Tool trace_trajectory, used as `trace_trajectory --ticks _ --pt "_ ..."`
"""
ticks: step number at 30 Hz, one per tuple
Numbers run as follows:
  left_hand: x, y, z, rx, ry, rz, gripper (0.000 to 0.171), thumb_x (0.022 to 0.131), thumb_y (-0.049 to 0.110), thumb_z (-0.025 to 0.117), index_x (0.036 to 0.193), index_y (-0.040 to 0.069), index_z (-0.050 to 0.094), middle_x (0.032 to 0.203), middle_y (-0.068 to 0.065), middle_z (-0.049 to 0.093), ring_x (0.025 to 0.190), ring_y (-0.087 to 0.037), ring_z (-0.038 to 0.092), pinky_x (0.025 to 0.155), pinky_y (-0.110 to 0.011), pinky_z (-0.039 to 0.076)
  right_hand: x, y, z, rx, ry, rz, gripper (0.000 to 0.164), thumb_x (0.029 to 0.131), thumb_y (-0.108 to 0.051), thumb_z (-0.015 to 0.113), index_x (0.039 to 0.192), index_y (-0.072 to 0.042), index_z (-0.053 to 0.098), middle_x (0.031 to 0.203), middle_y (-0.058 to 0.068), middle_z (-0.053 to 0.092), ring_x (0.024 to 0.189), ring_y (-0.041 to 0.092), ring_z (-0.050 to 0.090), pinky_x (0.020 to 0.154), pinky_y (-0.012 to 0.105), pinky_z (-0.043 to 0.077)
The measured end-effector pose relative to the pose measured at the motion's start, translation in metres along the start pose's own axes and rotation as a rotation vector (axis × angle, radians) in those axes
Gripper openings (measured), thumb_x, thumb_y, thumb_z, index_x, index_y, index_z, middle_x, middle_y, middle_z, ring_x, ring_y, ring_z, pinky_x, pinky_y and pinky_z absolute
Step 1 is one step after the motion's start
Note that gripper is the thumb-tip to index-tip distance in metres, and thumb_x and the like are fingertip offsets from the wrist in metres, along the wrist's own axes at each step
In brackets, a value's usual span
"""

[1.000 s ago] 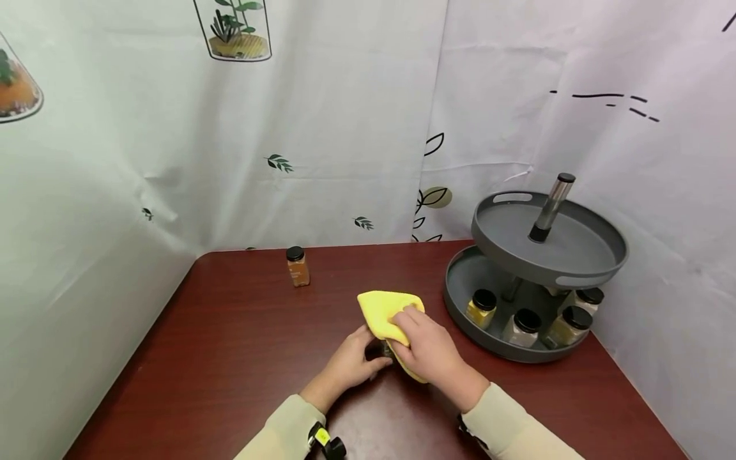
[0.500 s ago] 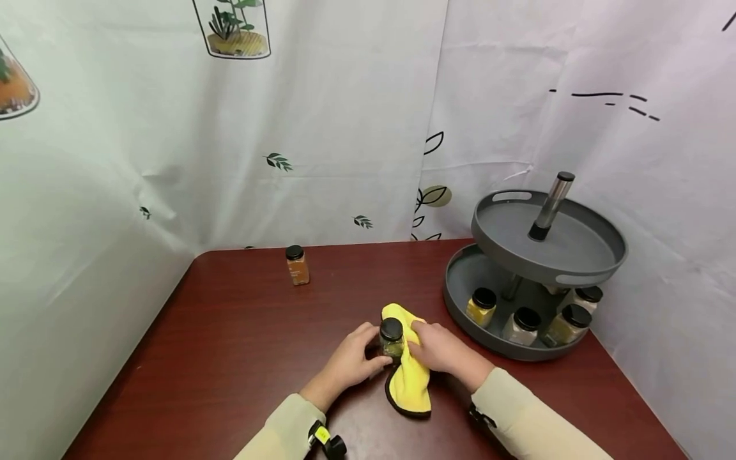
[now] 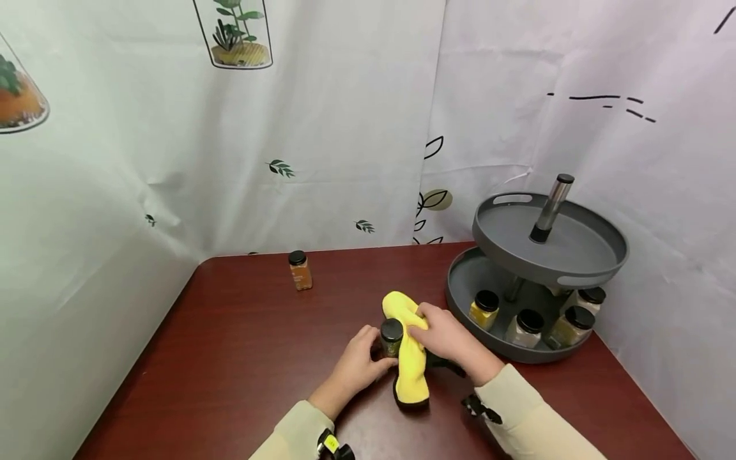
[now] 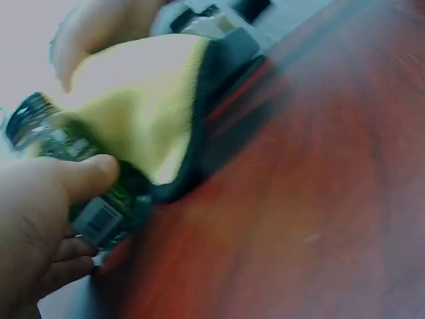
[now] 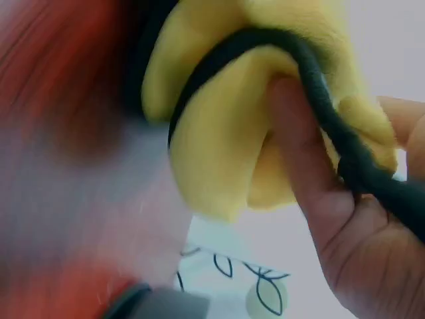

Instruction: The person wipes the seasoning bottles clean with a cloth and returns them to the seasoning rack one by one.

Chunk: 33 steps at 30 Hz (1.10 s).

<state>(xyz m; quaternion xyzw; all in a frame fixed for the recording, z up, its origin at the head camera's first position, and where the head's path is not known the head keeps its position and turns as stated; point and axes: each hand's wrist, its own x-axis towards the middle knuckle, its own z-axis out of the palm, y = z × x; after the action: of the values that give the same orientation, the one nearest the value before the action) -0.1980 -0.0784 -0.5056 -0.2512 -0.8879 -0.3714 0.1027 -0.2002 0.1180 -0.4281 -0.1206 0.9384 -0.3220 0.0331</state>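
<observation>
In the head view my left hand (image 3: 359,363) grips a small glass spice jar (image 3: 391,338) with a black lid, upright at the middle of the table. Green contents and a barcode label show on the jar (image 4: 99,216) in the left wrist view, where my thumb lies across its side. My right hand (image 3: 445,332) pinches a yellow cloth (image 3: 412,364) with dark edging, held against the jar's right side. In the right wrist view the cloth (image 5: 219,146) bunches in folds between thumb and fingers and hides the jar.
A two-tier grey turntable (image 3: 549,255) stands at the right, with several black-lidded jars on its lower tray, among them a yellow one (image 3: 484,310). Another spice jar, orange-brown (image 3: 301,271), stands near the table's back edge. A white printed curtain (image 3: 322,128) hangs behind the table (image 3: 230,358).
The cloth has come off the jar's top to its right side, baring the black lid. My right hand has shifted right with it; my left hand keeps its hold on the jar.
</observation>
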Motion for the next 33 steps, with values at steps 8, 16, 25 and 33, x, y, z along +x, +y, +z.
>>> trace_trajectory --ticks 8,16,25,33 --pt "-0.001 0.003 0.008 0.099 0.126 0.014 0.055 0.065 0.043 0.077 0.103 0.011 0.053 0.101 0.000 0.053 0.088 -0.014 0.055 0.075 -0.031 0.048 0.005 0.006 0.013 -0.017 -0.055 0.103 0.024 0.087 -0.018 0.057 0.103 0.000 0.052 0.073 0.006 0.054 0.058 0.015 0.051 0.050 0.029 0.043" --pt "-0.004 -0.002 0.003 -0.018 0.061 0.075 0.053 0.076 0.033 0.072 0.121 0.012 0.052 0.109 0.001 0.060 0.096 -0.009 0.057 0.078 -0.028 0.048 0.002 0.001 0.015 0.056 -0.022 0.130 0.029 0.084 -0.012 0.057 0.106 0.005 0.050 0.077 0.008 0.056 0.060 0.015 0.053 0.050 0.027 0.043" --pt "-0.006 -0.005 0.000 -0.146 0.060 0.041 0.041 0.074 0.013 0.076 0.108 0.014 0.052 0.098 0.000 0.060 0.074 -0.009 0.058 0.062 -0.022 0.049 -0.002 0.000 0.018 0.082 0.036 0.114 0.024 0.083 -0.013 0.060 0.099 0.002 0.051 0.073 0.006 0.054 0.060 0.016 0.053 0.050 0.030 0.044" --pt "-0.002 -0.002 0.002 0.035 0.049 0.044 0.076 0.078 0.024 0.073 0.142 0.022 0.032 0.109 0.003 0.049 0.095 -0.012 0.052 0.081 -0.034 0.046 -0.003 -0.003 0.015 0.130 0.031 0.131 0.021 0.083 -0.014 0.061 0.095 0.000 0.050 0.073 0.007 0.054 0.061 0.018 0.053 0.052 0.030 0.044"
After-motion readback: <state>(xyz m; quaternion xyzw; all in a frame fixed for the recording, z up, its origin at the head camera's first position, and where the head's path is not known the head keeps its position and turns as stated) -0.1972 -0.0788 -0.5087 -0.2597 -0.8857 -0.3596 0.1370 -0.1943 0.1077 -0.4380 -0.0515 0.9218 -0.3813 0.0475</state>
